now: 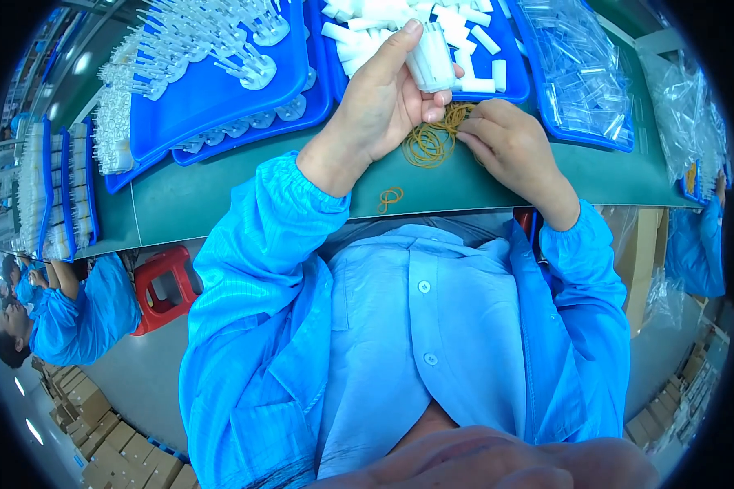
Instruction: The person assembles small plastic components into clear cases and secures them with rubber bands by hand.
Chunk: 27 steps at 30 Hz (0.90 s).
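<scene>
My left hand [377, 106] is closed around a whitish, partly see-through cylinder [432, 61], held tilted above the table. Its thumb lies along one side and the fingertips show on the other. Whether the cylinder is one piece or several thin tubes together, I cannot tell. Just to the right, my right hand [510, 143] has its fingers pinched at the edge of a heap of yellow-brown rubber bands [428, 147]. Its fingertips touch the bands and partly hide them. A few loose rubber bands [390, 198] lie nearer the table's front edge.
Behind my hands, a blue tray [520, 81] holds short white cylinders. Another blue tray [625, 145] at right is filled with clear plastic pieces. Stacked blue trays [167, 130] at left carry white pronged parts. A red stool [163, 285] and a seated co-worker [90, 314] are at left.
</scene>
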Tool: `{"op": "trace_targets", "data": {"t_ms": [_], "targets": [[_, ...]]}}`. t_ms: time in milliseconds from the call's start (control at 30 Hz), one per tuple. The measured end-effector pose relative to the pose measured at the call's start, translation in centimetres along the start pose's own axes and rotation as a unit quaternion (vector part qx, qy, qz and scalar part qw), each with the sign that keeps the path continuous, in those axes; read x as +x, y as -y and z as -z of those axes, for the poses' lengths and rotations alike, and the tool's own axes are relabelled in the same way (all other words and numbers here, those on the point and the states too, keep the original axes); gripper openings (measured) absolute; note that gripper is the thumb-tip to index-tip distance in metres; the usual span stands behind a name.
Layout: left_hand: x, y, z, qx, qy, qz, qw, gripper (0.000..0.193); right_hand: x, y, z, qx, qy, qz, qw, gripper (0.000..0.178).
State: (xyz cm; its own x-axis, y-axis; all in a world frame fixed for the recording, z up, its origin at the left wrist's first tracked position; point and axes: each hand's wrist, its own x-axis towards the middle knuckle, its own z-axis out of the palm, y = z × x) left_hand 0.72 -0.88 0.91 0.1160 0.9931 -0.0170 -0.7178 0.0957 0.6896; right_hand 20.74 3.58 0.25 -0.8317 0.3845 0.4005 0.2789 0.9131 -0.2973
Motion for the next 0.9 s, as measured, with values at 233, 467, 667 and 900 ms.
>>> {"op": "trace_targets", "data": {"t_ms": [233, 467, 667, 900], "targets": [[0.0, -0.1, 0.3, -0.004, -0.005, 0.011, 1.000, 0.041, 2.2, -2.2, 3.2, 0.165, -0.006, -0.153, 0.974, 0.008], [-0.5, -0.2, -0.4, 0.302, -0.053, -0.049, 0.951, 0.036, 4.8, -4.1, 4.7, 0.353, -0.017, -0.252, 0.901, 0.015], [-0.1, 1.2, -0.1, 0.399, -0.059, -0.103, 0.909, 0.050, 5.8, -3.6, 3.5, 0.437, 0.000, -0.227, 0.870, 0.016], [0.0, 1.2, -0.8, 0.658, -0.090, -0.173, 0.727, 0.035, 5.2, -4.7, 2.2, 0.673, -0.035, -0.191, 0.713, 0.014]]}}
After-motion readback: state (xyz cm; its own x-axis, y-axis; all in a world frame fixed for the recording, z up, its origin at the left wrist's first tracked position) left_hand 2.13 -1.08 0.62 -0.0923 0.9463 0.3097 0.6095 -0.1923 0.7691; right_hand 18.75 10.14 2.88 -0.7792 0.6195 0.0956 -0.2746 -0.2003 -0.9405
